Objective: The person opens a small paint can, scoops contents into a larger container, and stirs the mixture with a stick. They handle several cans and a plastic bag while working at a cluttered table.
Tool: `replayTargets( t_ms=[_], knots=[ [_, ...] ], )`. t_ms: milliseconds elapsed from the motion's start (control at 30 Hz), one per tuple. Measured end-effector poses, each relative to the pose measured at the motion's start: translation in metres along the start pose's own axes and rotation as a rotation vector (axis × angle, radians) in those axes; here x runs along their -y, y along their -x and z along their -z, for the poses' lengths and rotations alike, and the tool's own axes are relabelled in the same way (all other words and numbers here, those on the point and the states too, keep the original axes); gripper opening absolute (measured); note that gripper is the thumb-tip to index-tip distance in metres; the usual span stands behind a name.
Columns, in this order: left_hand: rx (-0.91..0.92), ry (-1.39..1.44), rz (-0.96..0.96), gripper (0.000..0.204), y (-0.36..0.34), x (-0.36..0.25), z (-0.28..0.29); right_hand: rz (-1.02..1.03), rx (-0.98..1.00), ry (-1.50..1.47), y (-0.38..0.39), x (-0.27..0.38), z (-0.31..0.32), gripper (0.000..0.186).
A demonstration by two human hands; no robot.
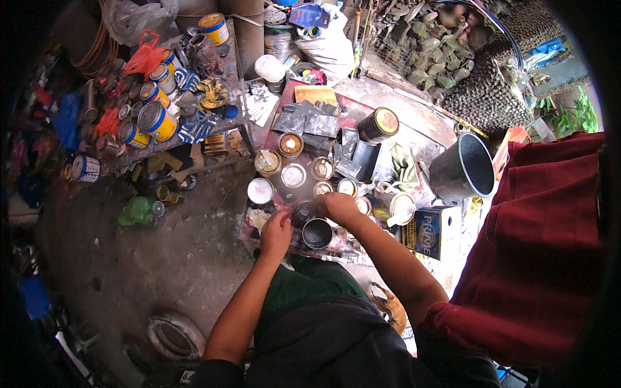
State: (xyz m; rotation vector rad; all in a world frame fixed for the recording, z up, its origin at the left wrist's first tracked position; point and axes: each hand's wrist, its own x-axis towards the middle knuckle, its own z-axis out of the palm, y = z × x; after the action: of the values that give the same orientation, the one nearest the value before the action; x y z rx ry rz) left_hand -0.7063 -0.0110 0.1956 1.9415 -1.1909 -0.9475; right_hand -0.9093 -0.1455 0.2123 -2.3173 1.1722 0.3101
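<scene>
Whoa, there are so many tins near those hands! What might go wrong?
The dark cup stands near the edge of the table closest to the person, so a bump might tip it off. The right hand is close to crowded tins, so it could knock one over. The left hand looks bare too, so anything wet might smear on the skin.

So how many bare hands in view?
2: the left hand, left of the dark open container at the table's near edge, and the right hand, beyond it and rightward. No others visible.
</scene>
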Motion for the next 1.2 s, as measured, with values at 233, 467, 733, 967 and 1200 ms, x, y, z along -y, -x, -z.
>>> replayTargets(
  t_ms=[233,467,733,967,1200],
  knots=[
    [-0.028,0.172,0.295,0.049,0.040,0.046,-0.019,0.020,-0.001,0.038,0.006,0.003,0.007,0.021],
    [0.368,0.766,0.834,0.094,0.104,0.003,-0.081,-0.158,-0.198,-0.191,0.079,0.021,0.050,0.028],
    [0.194,1.015,1.043,0.087,0.118,-0.024,-0.126,-0.988,-0.638,-1.363,0.192,-0.064,-0.005,0.032],
    [0.093,1.114,1.144,0.055,0.093,-0.028,-0.142,-1.037,-0.569,-2.192,0.169,-0.109,-0.054,0.028],
    [-0.029,1.199,1.103,0.018,0.109,-0.008,-0.152,-0.824,-0.598,-2.054,0.173,-0.104,-0.043,0.005]
  ],
)
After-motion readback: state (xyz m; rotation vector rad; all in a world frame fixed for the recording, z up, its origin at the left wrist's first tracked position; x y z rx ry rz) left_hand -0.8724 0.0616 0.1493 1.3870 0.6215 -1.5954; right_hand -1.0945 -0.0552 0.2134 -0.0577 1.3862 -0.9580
